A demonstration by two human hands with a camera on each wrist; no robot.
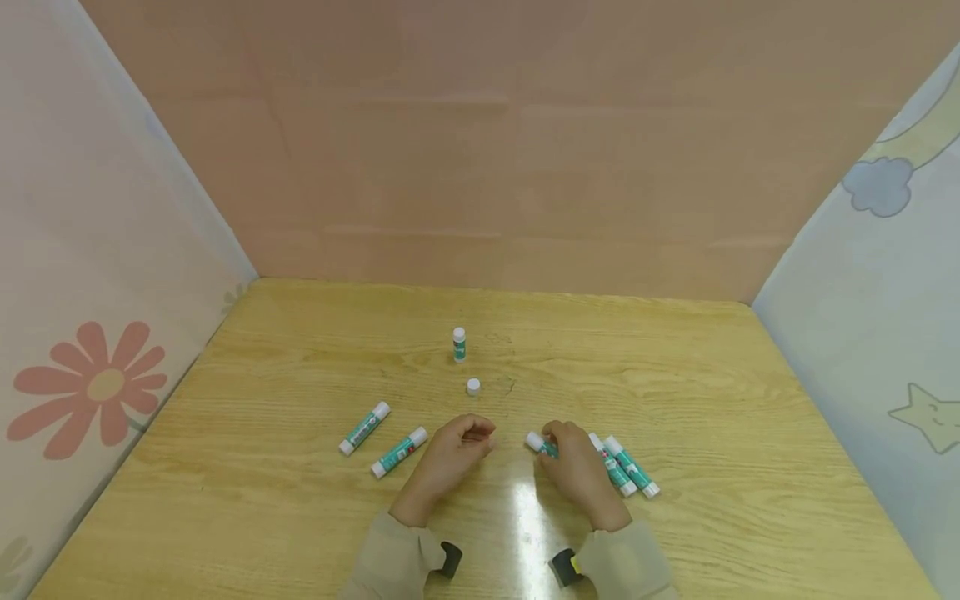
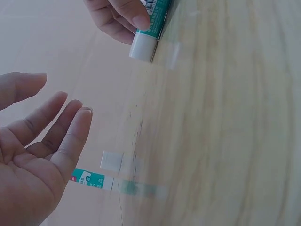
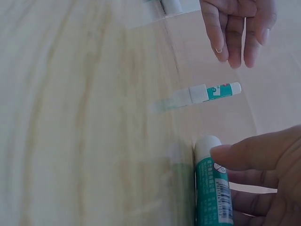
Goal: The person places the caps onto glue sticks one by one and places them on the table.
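Observation:
My right hand (image 1: 576, 462) pinches a green-and-white glue stick (image 1: 542, 444) at the table; in the right wrist view its thumb lies near the white end of this glue stick (image 3: 214, 188). Most of the stick is covered by the hand in the head view. My left hand (image 1: 456, 450) is held over the table with fingers relaxed and nothing in them; the left wrist view shows its palm (image 2: 28, 174). Ahead of the hands a small white cap (image 1: 473, 387) sits on the table, and behind it a glue stick (image 1: 459, 345) stands upright.
Two glue sticks, one farther out (image 1: 365, 427) and one nearer (image 1: 399, 452), lie left of my left hand. Another two, an inner one (image 1: 617, 471) and an outer one (image 1: 633, 468), lie side by side right of my right hand. Walls enclose the wooden table (image 1: 712, 375).

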